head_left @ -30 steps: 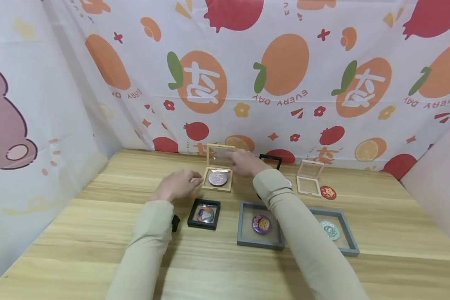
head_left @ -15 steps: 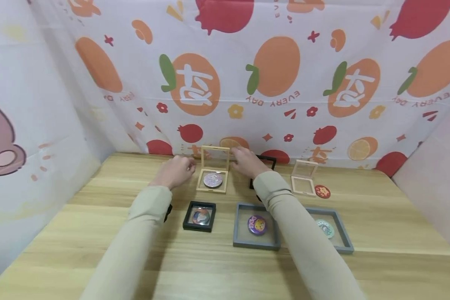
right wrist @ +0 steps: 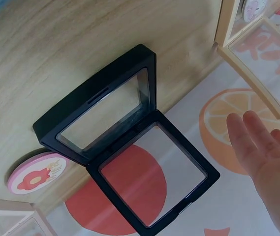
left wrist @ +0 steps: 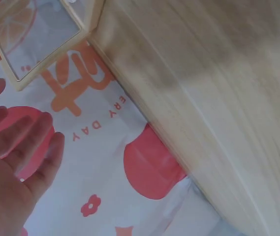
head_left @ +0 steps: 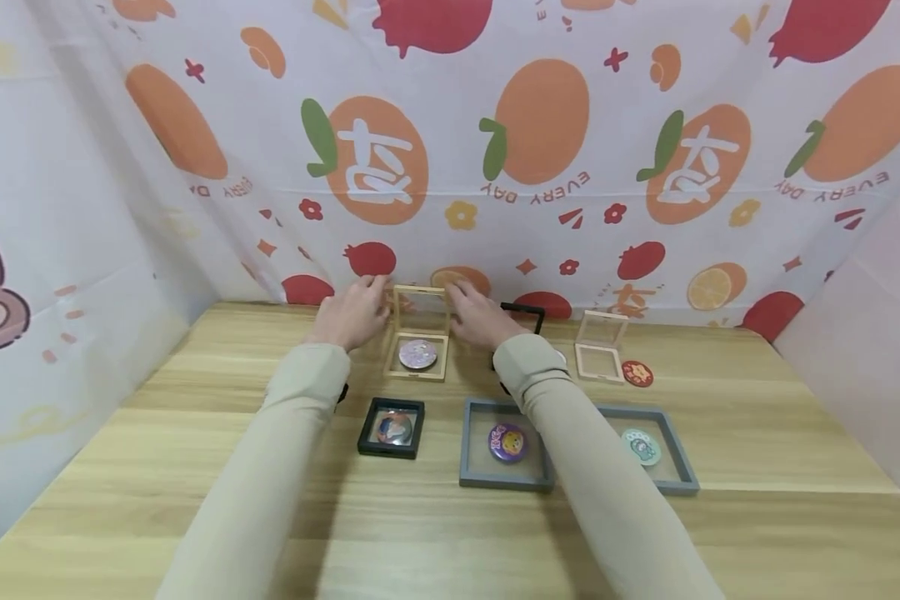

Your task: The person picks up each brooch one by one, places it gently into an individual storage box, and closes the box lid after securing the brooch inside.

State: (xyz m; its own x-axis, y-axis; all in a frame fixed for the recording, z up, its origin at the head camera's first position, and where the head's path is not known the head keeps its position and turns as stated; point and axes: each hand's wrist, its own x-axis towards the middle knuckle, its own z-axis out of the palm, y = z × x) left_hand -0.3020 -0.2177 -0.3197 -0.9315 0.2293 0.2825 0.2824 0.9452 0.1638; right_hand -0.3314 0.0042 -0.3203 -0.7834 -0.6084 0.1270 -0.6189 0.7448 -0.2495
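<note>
Fingers [left wrist: 46, 167] loosely extended, a person's left hand [head_left: 352, 312] and right hand [head_left: 482, 317] flank the raised lid [head_left: 420, 289] of a wood-toned display case [head_left: 422, 335] at centre frame, seemingly positioned for even reach; contact is unclear. A glittery round badge [head_left: 417, 354] lies inside, apparently for display.

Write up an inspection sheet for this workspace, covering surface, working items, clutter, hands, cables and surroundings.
Surface: wood-grain table.
Job's things: yellowish wooden case, lid raised, glittery lilac badge in its base.
Clutter: black frame, grey frame with purple badge, second grey frame with mint badge, open black case, open pale case, red badge, pink-rimmed badge.
Hands: left hand and right hand either side of the raised lid, fingers extended, contact unclear.
Cables: nothing seen.
Surroundings: fruit-print cloth behind table.
</note>
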